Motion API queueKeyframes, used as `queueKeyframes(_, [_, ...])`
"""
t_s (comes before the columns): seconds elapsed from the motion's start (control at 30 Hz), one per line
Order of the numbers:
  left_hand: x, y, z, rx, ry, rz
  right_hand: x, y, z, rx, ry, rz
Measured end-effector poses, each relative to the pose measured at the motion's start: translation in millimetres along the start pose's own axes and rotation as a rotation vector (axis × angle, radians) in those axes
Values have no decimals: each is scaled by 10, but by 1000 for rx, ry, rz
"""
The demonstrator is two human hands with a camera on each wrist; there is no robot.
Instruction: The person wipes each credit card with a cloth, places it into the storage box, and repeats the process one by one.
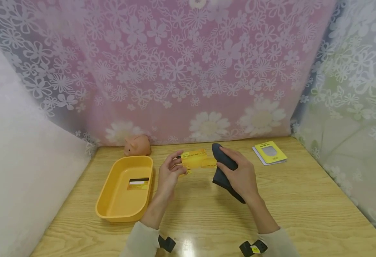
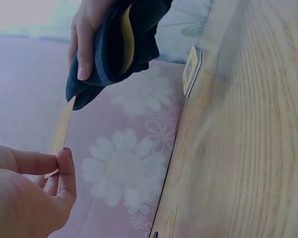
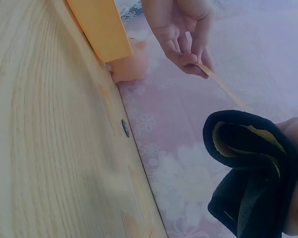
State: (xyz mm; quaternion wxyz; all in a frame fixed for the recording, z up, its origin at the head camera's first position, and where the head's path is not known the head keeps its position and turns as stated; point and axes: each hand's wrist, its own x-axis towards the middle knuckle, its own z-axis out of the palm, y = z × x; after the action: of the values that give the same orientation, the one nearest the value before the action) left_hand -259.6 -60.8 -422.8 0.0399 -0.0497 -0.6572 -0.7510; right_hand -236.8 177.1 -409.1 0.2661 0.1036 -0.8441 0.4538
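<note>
Between the thumb and fingers of my left hand [image 1: 169, 172] is a yellow bank card [image 1: 195, 159], its face with a row of dark digits turned up in the head view. In the left wrist view the card [image 2: 62, 130] shows nearly edge-on, well above the table. My right hand [image 1: 242, 174] grips a folded dark blue cloth [image 1: 223, 164] with a yellowish inner side, seen clearly in the right wrist view at its folds [image 3: 233, 116]. The card's far end comes right up to the cloth's edge.
At the left stands a yellow tray [image 1: 103, 200] with another card [image 1: 138, 184] in it, black stripe up. Behind it sits a piggy bank [image 1: 138, 145]. A yellow booklet-like packet [image 1: 270, 153] lies at the back right of the wooden table [image 1: 303, 214]. Flowered curtains hang behind.
</note>
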Motion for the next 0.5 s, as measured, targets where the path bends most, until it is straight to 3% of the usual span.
queueKeyframes(0.3, [7,-33,20,-52,3,-26,19,10,-57,17,22,-3])
queueKeyframes(0.5, [5,-41,39,-89,-3,-9,30,32,-83,21,29,6])
